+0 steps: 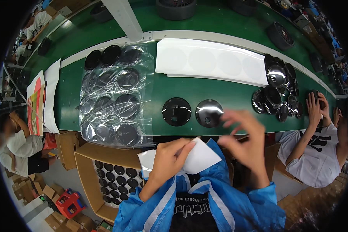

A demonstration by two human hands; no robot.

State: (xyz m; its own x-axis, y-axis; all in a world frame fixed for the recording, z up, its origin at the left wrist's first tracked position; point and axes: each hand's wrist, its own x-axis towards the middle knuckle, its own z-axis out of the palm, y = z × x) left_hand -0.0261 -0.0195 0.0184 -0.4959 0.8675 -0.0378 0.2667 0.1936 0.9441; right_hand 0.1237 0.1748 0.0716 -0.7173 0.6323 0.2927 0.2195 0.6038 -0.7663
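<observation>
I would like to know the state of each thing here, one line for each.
Left hand: pinching white sheet
Right hand: fingers spread, blurred
White sheet: held
Left single disc: lying flat
Right single disc: lying flat
Disc pile: heaped, overlapping
White sheets: lying flat
Clear plastic: wrinkled
Cardboard box: open
Boxed discs: in rows

Clock centred on the two black discs (176, 111); bare worktop (236, 92) at 12 and 1, stopped by white sheets (212, 60); slim lane at 9, then bagged discs (114, 100) block; passable at 3 up to the disc pile (273, 94); right hand (245, 133) crowds 4; left hand (168, 158) plus white piece (200, 156) obstruct 6 to 7; gap between the two discs tight.
</observation>
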